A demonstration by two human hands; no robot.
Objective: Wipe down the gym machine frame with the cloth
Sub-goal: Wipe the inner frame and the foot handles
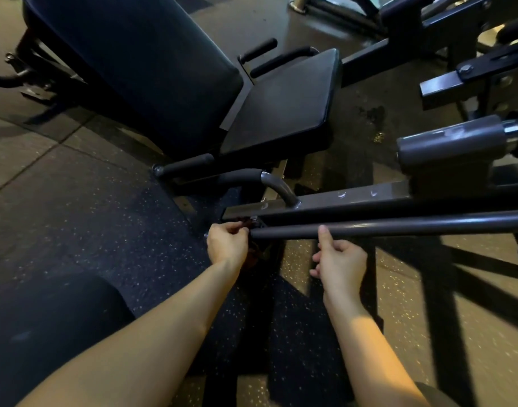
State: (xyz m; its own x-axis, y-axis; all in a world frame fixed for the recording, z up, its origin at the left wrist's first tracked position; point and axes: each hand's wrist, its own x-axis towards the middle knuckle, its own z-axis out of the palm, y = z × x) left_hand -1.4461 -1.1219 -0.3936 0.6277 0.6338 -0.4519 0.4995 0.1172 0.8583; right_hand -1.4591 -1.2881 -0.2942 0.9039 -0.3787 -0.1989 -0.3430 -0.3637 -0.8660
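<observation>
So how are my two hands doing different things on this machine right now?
The left hand is closed around a dark reddish cloth at the end of the round bar; the right hand holds no cloth. The left hand is at the bar's tip; the right hand sits further along, thumb pressed against the bar. Both are bare.

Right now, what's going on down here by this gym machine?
A person is crouched low beside a gym machine, cleaning its frame. The left hand presses a dark reddish cloth against the joint at the end of the round bar, just under the flat rail. The right hand steadies that bar, its thumb up against the bar's underside. The padded seat sits untouched behind.
</observation>
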